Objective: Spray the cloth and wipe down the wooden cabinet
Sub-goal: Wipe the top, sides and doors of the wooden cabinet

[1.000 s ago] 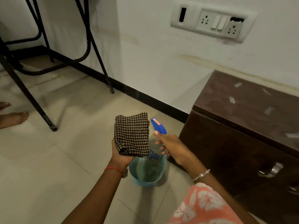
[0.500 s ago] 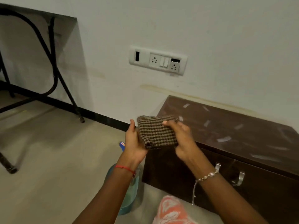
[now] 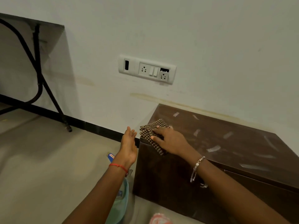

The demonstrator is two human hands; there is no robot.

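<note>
A low dark wooden cabinet [image 3: 226, 143] stands against the white wall, its top marked with pale smears. A folded brown checked cloth [image 3: 149, 130] lies on the cabinet's near left corner, hanging a little over the edge. My right hand [image 3: 169, 140] presses flat on the cloth. My left hand [image 3: 129, 143] hovers open just left of the cabinet's corner, holding nothing. The blue tip of the spray bottle [image 3: 111, 156] shows behind my left wrist; the rest is hidden by my arm.
A teal bucket [image 3: 120, 206] sits on the tiled floor beside the cabinet, under my left forearm. A switch and socket panel [image 3: 147, 69] is on the wall above. Black metal table legs [image 3: 40, 75] stand at the far left.
The spray bottle was put down by the bucket. The cloth passed from both hands onto the cabinet's corner, my right hand now pressing it. My left hand let go and opened.
</note>
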